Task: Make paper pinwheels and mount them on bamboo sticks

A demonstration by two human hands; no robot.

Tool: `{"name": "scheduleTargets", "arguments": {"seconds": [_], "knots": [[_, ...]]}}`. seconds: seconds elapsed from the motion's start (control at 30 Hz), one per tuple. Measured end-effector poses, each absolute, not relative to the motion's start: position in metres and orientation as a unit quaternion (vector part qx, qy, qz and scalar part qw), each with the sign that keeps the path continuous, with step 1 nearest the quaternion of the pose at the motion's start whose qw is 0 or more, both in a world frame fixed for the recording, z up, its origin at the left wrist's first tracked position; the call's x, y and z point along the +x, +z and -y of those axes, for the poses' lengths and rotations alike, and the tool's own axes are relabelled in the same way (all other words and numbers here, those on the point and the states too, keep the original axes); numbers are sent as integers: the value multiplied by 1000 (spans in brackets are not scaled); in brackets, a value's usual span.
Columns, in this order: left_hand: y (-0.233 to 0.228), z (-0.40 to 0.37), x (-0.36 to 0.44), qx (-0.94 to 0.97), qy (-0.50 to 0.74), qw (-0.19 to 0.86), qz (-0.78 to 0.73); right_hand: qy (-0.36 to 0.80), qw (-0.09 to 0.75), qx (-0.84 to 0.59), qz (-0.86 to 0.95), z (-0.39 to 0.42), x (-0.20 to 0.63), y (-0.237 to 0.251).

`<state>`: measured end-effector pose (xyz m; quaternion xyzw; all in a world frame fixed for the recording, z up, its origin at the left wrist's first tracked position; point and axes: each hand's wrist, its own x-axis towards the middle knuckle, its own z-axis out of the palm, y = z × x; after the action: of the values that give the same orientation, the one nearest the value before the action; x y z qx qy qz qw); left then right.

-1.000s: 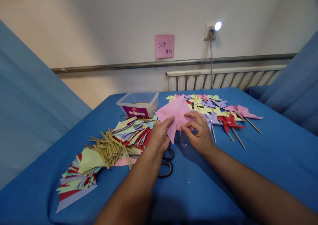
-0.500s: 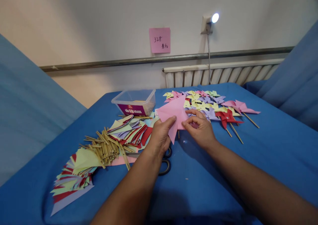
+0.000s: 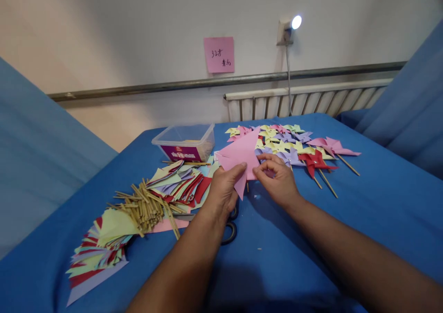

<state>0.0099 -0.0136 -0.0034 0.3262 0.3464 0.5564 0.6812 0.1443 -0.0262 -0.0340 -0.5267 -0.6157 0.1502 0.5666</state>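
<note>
Both hands up over the blue table (image 3: 346, 221) — the left hand (image 3: 223, 191) pinches the near edge of the pink paper (image 3: 238, 158), steadying it, while the right hand (image 3: 278, 179) closes its fingertips on the sheet's middle, folding a corner in. Finished pinwheels (image 3: 294, 149) lie just behind; sticks (image 3: 148, 204) and cut paper (image 3: 180, 184) wait left, within reach.

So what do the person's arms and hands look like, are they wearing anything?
Both arms are bare from the bottom of the picture to the wrists: no sleeves show. The left hand and the right hand wear no gloves, and no rings, watch or bracelets show. The fingernails are short and plain.
</note>
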Motion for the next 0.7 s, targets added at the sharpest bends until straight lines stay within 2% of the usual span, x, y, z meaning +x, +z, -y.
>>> {"name": "scheduleTargets", "arguments": {"seconds": [0.7], "knots": [[-4, 14, 14, 334, 562, 664, -363, 158, 576, -526, 606, 28, 141, -34]]}}
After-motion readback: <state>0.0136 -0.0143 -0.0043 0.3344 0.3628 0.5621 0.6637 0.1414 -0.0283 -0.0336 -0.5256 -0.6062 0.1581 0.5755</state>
